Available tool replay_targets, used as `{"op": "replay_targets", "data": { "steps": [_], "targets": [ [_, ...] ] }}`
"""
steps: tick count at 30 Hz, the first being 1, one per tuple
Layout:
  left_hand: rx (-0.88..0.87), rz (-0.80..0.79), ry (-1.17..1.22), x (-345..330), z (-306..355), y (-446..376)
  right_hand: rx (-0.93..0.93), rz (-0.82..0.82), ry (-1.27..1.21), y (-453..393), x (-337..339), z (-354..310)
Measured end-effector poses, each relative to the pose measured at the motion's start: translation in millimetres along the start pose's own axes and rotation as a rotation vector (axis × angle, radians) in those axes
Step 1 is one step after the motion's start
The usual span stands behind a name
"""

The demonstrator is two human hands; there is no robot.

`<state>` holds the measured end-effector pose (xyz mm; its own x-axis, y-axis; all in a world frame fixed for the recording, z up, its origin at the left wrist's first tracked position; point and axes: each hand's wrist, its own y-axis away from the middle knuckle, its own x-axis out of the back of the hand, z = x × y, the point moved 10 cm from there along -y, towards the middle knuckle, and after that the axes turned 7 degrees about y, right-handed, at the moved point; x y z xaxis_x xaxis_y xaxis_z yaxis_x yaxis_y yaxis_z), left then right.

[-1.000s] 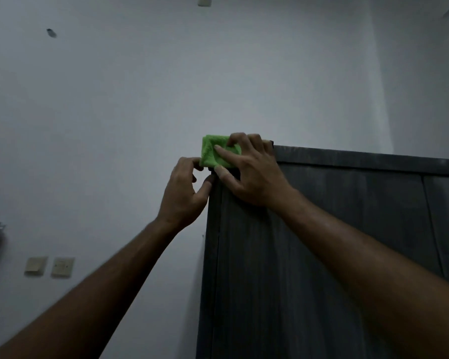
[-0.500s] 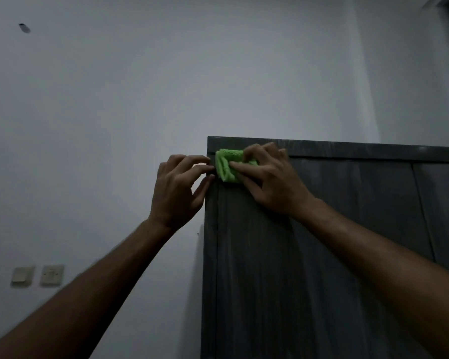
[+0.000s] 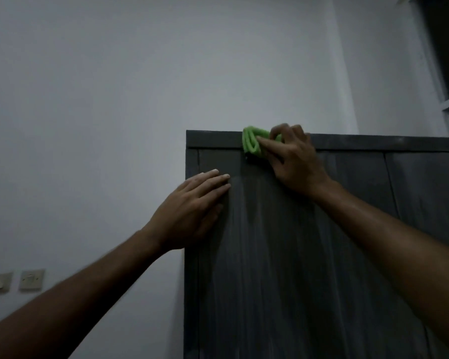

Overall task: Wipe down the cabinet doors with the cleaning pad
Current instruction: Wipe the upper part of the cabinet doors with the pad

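A tall dark grey cabinet [image 3: 296, 281] fills the lower right of the head view, its left door [image 3: 283, 255] facing me. A folded green cleaning pad [image 3: 252, 143] lies against the cabinet's top rail. My right hand [image 3: 293, 161] grips the pad with curled fingers and holds it to the rail. My left hand [image 3: 192, 208] rests flat on the upper left part of the door, fingers straight and together, a little below and left of the pad.
A pale wall [image 3: 114, 99] stands behind and left of the cabinet. Two wall switches [image 3: 16, 281] sit low on the left. A second door [image 3: 425, 203] adjoins on the right. A dark window frame [image 3: 446, 60] is at the upper right.
My right hand has slid the pad rightward along the top of the cabinet. My left hand has left the cabinet's corner, opened out, and now lies flat on the door.
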<state>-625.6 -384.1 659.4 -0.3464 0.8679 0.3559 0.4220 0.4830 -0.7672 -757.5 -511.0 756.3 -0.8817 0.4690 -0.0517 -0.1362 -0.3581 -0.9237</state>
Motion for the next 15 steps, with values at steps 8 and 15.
{"op": "replay_targets", "data": {
  "steps": [8,15],
  "targets": [
    [0.049,0.007,-0.073,-18,4,-2,0.184,-0.023,-0.065,28,-5,-18],
    [-0.022,-0.036,-0.254,-20,22,-8,-0.114,0.038,-0.030,3,4,44]
  ]
}}
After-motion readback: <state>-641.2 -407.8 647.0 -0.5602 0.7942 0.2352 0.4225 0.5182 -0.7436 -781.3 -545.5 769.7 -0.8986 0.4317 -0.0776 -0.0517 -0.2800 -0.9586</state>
